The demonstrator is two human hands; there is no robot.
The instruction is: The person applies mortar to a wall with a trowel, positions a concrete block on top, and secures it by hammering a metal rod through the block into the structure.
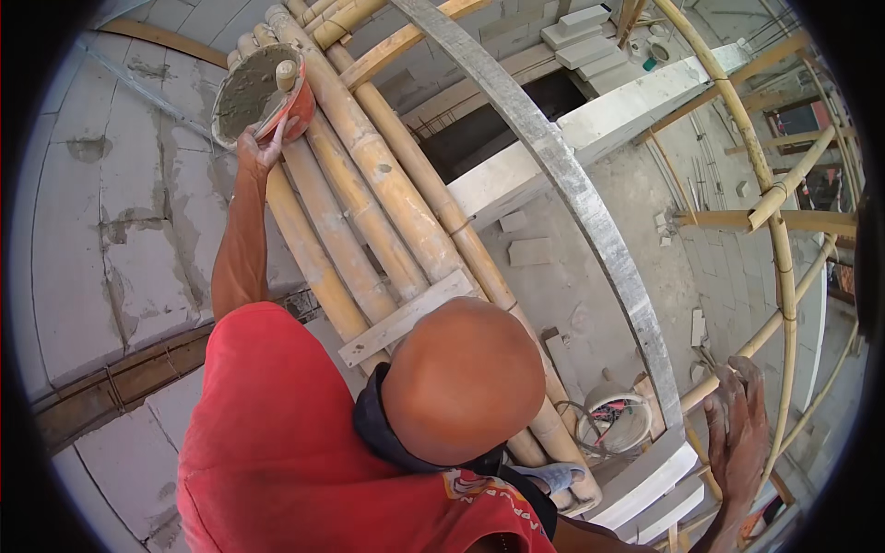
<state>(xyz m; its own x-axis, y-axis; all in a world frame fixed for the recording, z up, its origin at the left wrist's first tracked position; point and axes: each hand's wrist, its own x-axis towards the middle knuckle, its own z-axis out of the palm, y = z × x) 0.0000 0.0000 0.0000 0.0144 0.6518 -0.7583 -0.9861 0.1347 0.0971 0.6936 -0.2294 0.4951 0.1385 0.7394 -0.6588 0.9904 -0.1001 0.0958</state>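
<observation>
My left hand [262,146] grips the near rim of an orange bucket [300,109] holding wet grey mortar [247,90]. A trowel with a pale wooden handle [287,74] leans in the bucket, its blade partly hidden by my fingers. The bucket rests on thick bamboo poles [369,175] laid side by side. At the lower right my right hand [737,415] is raised with fingers loosely bent and apart, holding nothing I can see. It is nearest a bamboo rail [758,337]; whether they touch, I cannot tell. My bent knee [466,378] hides part of the platform.
A long grey metal bar [590,221] runs across the view beside the platform. Left stands a grey block wall [138,267]. Far below are a floor [590,304], a white bucket [619,419] and stacked pale blocks [581,41]. Bamboo scaffolding [782,276] rises on the right.
</observation>
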